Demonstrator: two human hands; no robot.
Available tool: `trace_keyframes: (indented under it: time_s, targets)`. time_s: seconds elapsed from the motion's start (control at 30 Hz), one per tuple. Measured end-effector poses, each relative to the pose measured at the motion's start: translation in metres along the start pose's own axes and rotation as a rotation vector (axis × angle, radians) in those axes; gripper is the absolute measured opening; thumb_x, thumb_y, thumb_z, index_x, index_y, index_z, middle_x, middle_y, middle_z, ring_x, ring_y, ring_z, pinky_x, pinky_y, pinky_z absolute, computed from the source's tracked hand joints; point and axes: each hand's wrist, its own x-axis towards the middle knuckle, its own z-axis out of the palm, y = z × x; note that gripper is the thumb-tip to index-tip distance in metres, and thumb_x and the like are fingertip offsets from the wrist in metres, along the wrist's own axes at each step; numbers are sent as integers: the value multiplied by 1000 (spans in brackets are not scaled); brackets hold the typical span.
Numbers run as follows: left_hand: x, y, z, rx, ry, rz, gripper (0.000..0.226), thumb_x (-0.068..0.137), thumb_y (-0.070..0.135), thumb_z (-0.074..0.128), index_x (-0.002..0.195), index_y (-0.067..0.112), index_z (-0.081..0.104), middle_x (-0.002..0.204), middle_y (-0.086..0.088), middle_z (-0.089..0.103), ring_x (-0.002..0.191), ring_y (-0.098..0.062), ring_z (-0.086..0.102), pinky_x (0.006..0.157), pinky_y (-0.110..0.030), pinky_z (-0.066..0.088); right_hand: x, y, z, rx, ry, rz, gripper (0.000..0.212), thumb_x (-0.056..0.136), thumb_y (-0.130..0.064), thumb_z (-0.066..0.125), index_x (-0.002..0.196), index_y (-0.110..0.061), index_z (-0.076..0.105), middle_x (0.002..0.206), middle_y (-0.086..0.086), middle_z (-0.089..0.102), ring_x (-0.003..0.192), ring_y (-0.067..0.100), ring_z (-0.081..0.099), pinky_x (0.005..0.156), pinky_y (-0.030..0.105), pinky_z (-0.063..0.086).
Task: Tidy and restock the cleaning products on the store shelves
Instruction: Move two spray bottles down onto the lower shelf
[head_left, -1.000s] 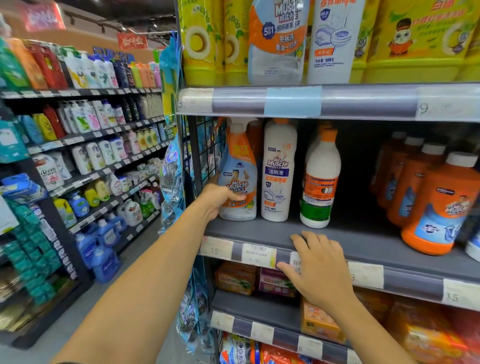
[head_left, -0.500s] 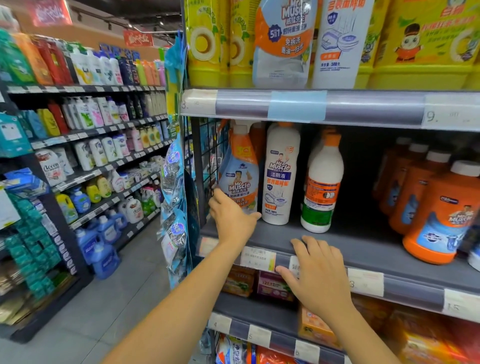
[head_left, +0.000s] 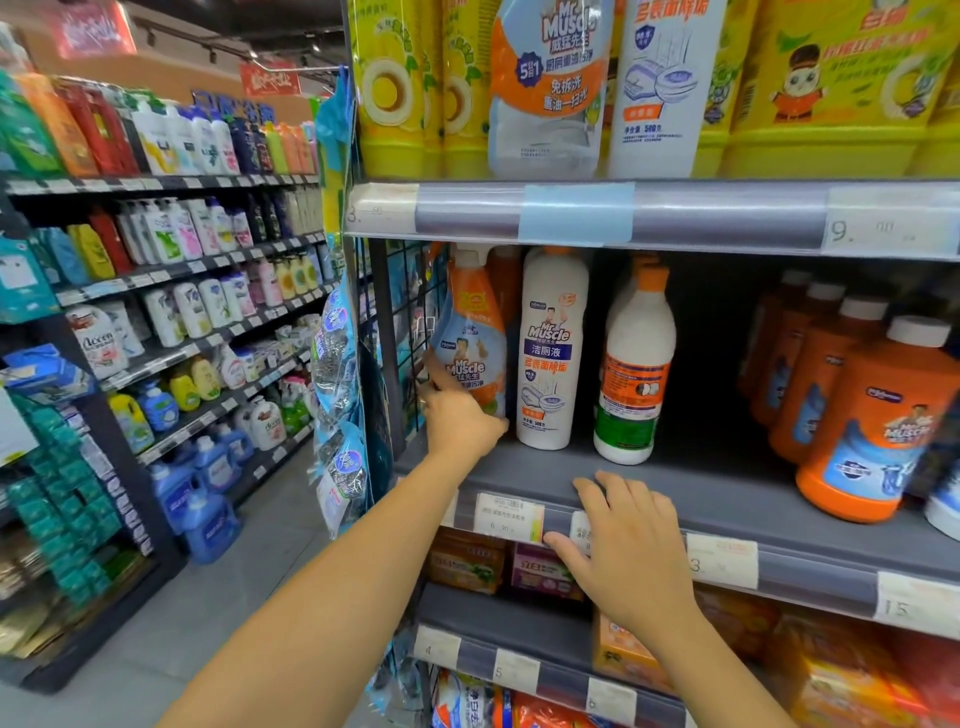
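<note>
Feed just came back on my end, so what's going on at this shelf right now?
A person is working the middle shelf of cleaning products. Their left hand grips the lower part of the orange spray bottle at the shelf's left end, beside the wire side panel. Their right hand rests open on the shelf's front edge, thumb over the price strip. The white toilet cleaner bottle and orange-capped white bottle stand upright alongside, untouched.

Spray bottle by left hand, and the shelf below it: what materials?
Spray bottle: likely plastic, glossy printed sleeve showing glare, white trigger head. Shelf: matte grey, flat and thin, probably painted metal; its front strip looks like clear glossy plastic.
</note>
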Motion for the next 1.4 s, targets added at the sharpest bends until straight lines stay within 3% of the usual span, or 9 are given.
trace_keyframes:
  time_s: [0.37, 0.53, 0.63, 0.73, 0.8, 0.97, 1.17, 1.27, 1.4]
  targets:
    - [-5, 2, -10, 46, -51, 11, 130, 70, 24, 85, 154, 17, -13, 142, -31, 32, 125, -43, 48, 103, -46, 47, 0, -6, -9, -2, -17, 27, 62, 82, -69, 43, 119, -22, 61, 115, 0, 62, 102, 22, 57, 87, 39, 45]
    - [-21, 2, -27, 116, -204, -22, 103, 73, 30, 83, 146, 7, 14, 145, -22, 35, 133, -39, 40, 109, -44, 38, 2, -9, -19, -3, -113, 62, 64, 81, -71, 41, 121, -25, 60, 117, -2, 61, 105, 21, 55, 90, 38, 43]
    - [-39, 4, -49, 255, -350, 71, 84, 76, 38, 79, 139, 10, 33, 139, -15, 45, 126, -33, 48, 103, -42, 45, 7, -10, -30, 62, -251, 91, 63, 81, -69, 44, 129, -29, 51, 124, -7, 53, 112, 18, 48, 96, 36, 36]
    - [-54, 16, -80, 328, -536, 235, 60, 79, 39, 75, 131, 17, 55, 128, -2, 61, 112, -19, 59, 92, -29, 48, 23, -8, -55, 339, -356, 228, 51, 85, -50, 61, 131, -29, 51, 131, -6, 51, 119, 14, 45, 98, 29, 36]
    - [-63, 34, -103, 300, -573, 363, 42, 80, 35, 75, 118, 20, 66, 113, 4, 67, 99, -11, 64, 84, -22, 50, 36, -8, -83, 537, -293, 326, 42, 86, -39, 67, 125, -25, 57, 127, -4, 56, 110, 11, 53, 92, 24, 41]
    - [-76, 94, -161, 106, -485, 592, 18, 79, 34, 77, 95, 30, 70, 81, 20, 65, 73, 10, 60, 65, -4, 44, 70, -10, -173, 690, -63, 313, 23, 83, -33, 70, 105, -30, 63, 105, -12, 65, 91, -1, 60, 76, 16, 45]
    - [-78, 164, -214, -126, -245, 695, 17, 79, 32, 79, 91, 28, 68, 78, 11, 69, 69, -1, 62, 65, -20, 51, 103, -10, -267, 715, 90, 274, 21, 74, -38, 75, 90, -35, 62, 91, -16, 66, 82, -1, 62, 67, 17, 45]
    - [-64, 197, -228, -194, -125, 711, 26, 77, 33, 81, 95, 24, 65, 83, 4, 66, 70, -4, 60, 56, -18, 47, 132, -4, -297, 733, 191, 261, 32, 71, -35, 81, 96, -30, 63, 89, -11, 65, 80, 4, 62, 63, 20, 45]
    - [-32, 231, -229, -127, 31, 660, 53, 70, 44, 84, 110, 22, 56, 88, 10, 57, 82, -10, 59, 71, -31, 51, 180, 13, -320, 768, 235, 282, 51, 69, -31, 85, 111, -21, 58, 95, -5, 62, 83, 7, 60, 62, 23, 47]
